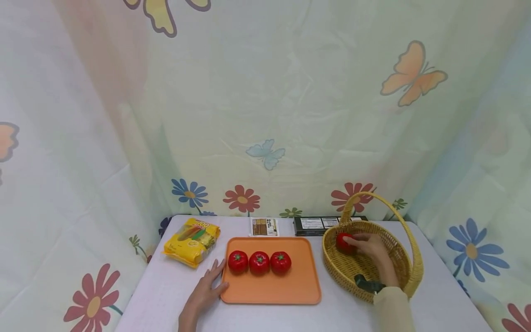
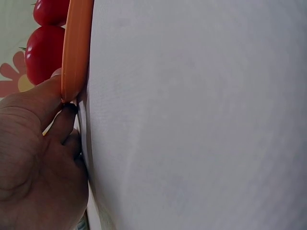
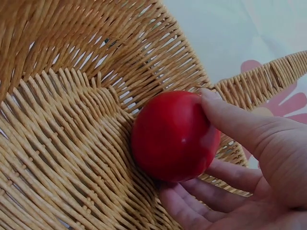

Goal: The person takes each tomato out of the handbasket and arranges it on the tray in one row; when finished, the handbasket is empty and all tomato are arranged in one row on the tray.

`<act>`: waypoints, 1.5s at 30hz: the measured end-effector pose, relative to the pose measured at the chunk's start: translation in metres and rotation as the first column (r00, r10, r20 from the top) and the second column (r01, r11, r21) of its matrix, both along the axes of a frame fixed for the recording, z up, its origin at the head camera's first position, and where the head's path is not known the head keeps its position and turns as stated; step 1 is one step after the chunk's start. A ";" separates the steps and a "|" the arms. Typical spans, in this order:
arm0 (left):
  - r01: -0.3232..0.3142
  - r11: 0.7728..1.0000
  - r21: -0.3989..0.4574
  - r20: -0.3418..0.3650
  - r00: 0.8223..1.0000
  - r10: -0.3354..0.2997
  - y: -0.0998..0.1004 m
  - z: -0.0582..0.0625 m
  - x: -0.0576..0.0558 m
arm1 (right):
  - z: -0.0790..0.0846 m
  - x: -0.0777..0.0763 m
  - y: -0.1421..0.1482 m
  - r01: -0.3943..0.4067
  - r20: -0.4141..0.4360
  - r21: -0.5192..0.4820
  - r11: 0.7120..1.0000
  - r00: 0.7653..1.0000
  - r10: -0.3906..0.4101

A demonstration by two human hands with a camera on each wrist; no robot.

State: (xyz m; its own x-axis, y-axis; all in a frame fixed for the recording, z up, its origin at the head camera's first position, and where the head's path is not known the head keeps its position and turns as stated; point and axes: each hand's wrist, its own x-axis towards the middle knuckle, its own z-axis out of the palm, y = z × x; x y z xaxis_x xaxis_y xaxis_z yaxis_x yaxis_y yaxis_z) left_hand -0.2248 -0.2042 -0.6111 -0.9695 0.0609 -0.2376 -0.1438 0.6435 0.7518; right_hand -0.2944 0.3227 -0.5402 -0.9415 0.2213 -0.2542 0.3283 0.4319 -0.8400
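Observation:
In the head view my right hand (image 1: pixel 373 249) is inside the wicker basket (image 1: pixel 332 269), gripping a red tomato (image 1: pixel 344 243). The right wrist view has the thumb on one side of this tomato (image 3: pixel 175 136) and fingers at its lower side, against the woven wall. My left hand (image 1: pixel 204 289) lies at the left edge of the orange tray (image 1: pixel 286 290), fingers extended and thumb touching the rim. Three tomatoes with green tops, a left one (image 1: pixel 238 262), a middle one (image 1: pixel 259 263) and a right one (image 1: pixel 280 262), sit in a row on the tray.
A yellow food packet (image 1: pixel 192 240) lies left of the tray. Behind the tray are a small printed packet (image 1: pixel 264 227) and a black box (image 1: pixel 311 226), partly behind the basket. The basket's tall handle (image 1: pixel 408 226) arches over it. A flowered curtain (image 1: pixel 265 92) surrounds the white table.

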 end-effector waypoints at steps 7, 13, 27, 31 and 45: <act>-0.006 1.000 -0.002 0.002 1.000 0.006 0.000 0.002 0.000 | 0.002 -0.004 0.000 -0.022 0.015 0.020 1.000 1.000 0.021; -0.005 1.000 -0.011 0.002 1.000 0.005 0.001 0.001 0.000 | 0.006 0.001 -0.002 -0.049 0.013 0.040 0.998 0.999 0.048; -0.009 1.000 -0.020 0.017 1.000 0.010 0.001 0.000 0.000 | 0.004 0.008 -0.004 -0.068 -0.027 0.102 0.993 0.997 0.071; -0.018 0.999 -0.027 0.024 1.000 0.018 0.003 0.002 0.001 | 0.004 0.010 -0.005 -0.047 -0.041 0.083 0.995 0.998 0.051; -0.012 0.999 -0.030 0.021 1.000 0.013 0.003 0.002 0.002 | 0.009 0.016 -0.011 0.000 -0.075 0.066 0.998 0.997 0.005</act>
